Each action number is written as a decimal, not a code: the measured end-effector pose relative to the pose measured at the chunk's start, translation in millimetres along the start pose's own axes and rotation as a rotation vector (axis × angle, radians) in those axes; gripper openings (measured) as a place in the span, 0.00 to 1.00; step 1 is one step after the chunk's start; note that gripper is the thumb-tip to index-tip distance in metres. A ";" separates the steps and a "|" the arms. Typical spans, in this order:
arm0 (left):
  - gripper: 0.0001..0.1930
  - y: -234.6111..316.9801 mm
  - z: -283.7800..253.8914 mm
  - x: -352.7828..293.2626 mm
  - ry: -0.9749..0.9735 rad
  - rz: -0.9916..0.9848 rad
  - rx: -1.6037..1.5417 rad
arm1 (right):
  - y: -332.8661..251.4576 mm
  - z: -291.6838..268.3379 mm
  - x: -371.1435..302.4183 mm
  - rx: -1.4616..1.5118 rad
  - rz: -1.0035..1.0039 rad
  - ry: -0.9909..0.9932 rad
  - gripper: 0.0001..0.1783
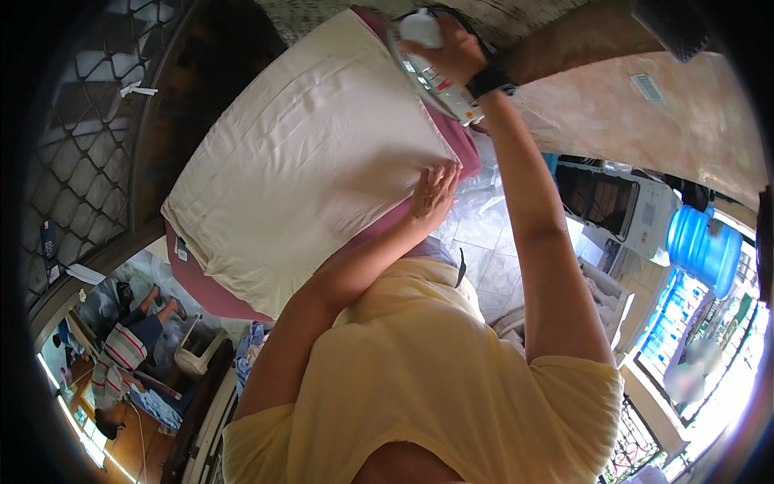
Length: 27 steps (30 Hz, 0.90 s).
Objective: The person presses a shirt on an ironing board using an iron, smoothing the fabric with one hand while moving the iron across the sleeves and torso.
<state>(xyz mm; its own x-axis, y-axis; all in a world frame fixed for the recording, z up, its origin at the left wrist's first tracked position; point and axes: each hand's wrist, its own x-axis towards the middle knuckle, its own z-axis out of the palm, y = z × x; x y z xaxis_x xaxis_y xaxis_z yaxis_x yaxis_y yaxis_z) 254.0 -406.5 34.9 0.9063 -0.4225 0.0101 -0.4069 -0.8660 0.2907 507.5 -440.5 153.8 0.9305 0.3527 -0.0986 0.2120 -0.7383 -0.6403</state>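
Note:
A cream cloth (314,137) lies spread over a maroon padded board (210,278), with soft creases across it. My left hand (435,192) rests flat on the cloth's near right corner, fingers stretched out. My right arm reaches to the far end, where my right hand (453,55), with a black band at its wrist, grips a white and grey appliance that looks like a clothes iron (435,85). Its outline is slightly blurred, and it sits at the cloth's far right edge. Part of its top and some of my fingers are hidden from view.
A dark lattice door (85,153) stands at the left. A white oven-like appliance (645,214) and a blue water jug (705,250) are at the right, by a bright window. Another person (121,355) is at lower left, near a beige bin (200,345).

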 end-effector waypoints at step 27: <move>0.13 -233.8 -88.7 164.4 0.062 0.205 0.135 | 39.9 43.6 -186.4 -0.327 0.118 0.066 0.32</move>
<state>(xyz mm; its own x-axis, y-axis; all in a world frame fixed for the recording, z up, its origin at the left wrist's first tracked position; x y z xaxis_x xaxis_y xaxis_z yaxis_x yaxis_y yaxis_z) 508.3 -249.8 53.5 0.8069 -0.5791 0.1160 -0.5906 -0.7935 0.1466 329.4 -510.7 113.4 0.9693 0.2243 -0.1012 0.1766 -0.9206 -0.3482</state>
